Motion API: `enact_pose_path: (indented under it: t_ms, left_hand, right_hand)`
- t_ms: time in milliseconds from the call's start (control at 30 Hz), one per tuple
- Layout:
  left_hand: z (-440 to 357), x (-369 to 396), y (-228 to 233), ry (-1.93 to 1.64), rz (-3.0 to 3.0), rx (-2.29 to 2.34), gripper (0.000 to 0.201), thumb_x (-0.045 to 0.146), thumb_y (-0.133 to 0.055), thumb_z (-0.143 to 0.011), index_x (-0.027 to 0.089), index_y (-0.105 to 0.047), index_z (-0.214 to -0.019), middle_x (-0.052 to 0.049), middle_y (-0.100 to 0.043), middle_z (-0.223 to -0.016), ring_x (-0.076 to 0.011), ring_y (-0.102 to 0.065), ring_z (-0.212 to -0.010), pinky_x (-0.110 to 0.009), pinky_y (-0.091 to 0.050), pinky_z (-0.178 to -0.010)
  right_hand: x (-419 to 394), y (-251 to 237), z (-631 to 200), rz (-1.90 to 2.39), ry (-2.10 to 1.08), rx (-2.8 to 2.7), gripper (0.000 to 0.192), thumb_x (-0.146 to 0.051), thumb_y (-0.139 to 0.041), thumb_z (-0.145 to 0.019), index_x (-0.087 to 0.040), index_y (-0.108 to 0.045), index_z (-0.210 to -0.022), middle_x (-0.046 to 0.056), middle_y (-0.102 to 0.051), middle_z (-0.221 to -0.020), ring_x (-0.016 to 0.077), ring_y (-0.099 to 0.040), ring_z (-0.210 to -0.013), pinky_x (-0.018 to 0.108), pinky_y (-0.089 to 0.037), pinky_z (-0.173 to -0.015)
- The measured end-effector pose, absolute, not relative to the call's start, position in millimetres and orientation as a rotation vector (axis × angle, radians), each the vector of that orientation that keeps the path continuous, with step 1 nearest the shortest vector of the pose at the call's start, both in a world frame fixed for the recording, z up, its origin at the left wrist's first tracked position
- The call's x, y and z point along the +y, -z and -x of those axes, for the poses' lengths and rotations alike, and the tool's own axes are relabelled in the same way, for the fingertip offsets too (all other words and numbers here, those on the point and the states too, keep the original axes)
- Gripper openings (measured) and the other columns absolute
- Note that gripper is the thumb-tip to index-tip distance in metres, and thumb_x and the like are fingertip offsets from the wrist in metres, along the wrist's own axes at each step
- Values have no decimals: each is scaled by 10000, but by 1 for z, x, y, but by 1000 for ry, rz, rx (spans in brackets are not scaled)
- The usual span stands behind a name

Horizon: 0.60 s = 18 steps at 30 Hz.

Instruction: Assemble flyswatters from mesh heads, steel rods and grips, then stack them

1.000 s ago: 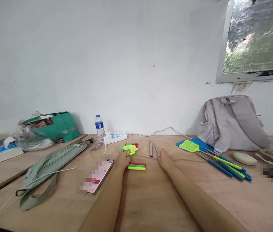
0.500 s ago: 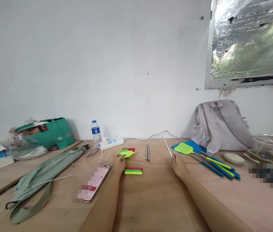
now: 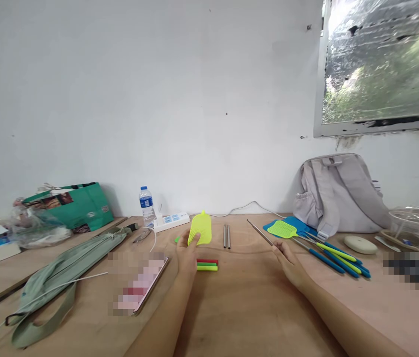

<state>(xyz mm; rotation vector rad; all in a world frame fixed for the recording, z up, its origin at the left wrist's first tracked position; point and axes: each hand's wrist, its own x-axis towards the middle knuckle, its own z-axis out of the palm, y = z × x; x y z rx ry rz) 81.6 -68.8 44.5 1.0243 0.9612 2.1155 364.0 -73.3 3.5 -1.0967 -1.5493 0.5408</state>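
My left hand point(image 3: 187, 250) pinches a yellow-green fly swatter head point(image 3: 202, 228), a perforated paddle raised upright off the table. Between the thumb and fingers of my right hand point(image 3: 284, 255) is a thin metal rod point(image 3: 259, 232), its far end pointing up and to the left. Two more metal rods point(image 3: 226, 236) lie side by side in the middle. Close to my left wrist, red, green and yellow handle tubes point(image 3: 207, 265) rest in a row, partly covered by it. A bit of green shows behind my left hand.
Fly swatters point(image 3: 334, 255) with blue and yellow handles lie at right before a grey backpack point(image 3: 338, 193). On the left are a phone point(image 3: 146, 285), a green strapped bag point(image 3: 68, 272), a water bottle point(image 3: 146, 206) and a power strip point(image 3: 172, 221). A cable runs along the wall.
My left hand has lifted the yellow-green swatter head from the pile and turned it upright. My right hand has shifted slightly right, tilting the rod further left.
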Motion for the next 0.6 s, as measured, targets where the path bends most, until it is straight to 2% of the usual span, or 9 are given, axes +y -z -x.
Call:
enact_pose_path:
  t_ms: [100,233,400,600]
  left_hand:
    - [-97,-79,-49,-1913,-768,735,321,272,-664,-648,169,-566,-937,-71,-641,-960,-200,-599,-902,-315,-495,-753]
    - [-107,-89,-50,-1739,-725,740,308,336,-630,-686,196,-545,-946,-60,-634,-1006,-213,-599,-922,-313,-527,-702]
    - [-113,-90,-47,-1677,-810,786,359,402,-639,-659,220,-519,-944,-32,-622,-1025,-211,-602,-915,-318,-531,-688]
    - [-116,-91,-46,-1637,-809,758,439,409,-688,-601,202,-520,-949,-59,-632,-996,-221,-613,-865,-313,-526,-650]
  right_hand:
    - [-80,-13,-364,1043,-518,-1569,264,-454,-398,-794,-215,-475,-875,-6,-482,-715,151,-471,-687,266,-410,-644]
    - [-87,-22,-365,1025,-465,-1622,268,-444,-404,-792,-207,-506,-864,16,-528,-747,174,-502,-735,276,-417,-655]
    - [-91,-28,-366,1025,-382,-1700,253,-425,-421,-778,-198,-529,-809,35,-563,-761,182,-520,-729,294,-431,-669]
    - [-93,-29,-366,1016,-366,-1773,264,-413,-420,-783,-195,-560,-829,53,-609,-821,192,-553,-776,297,-443,-696]
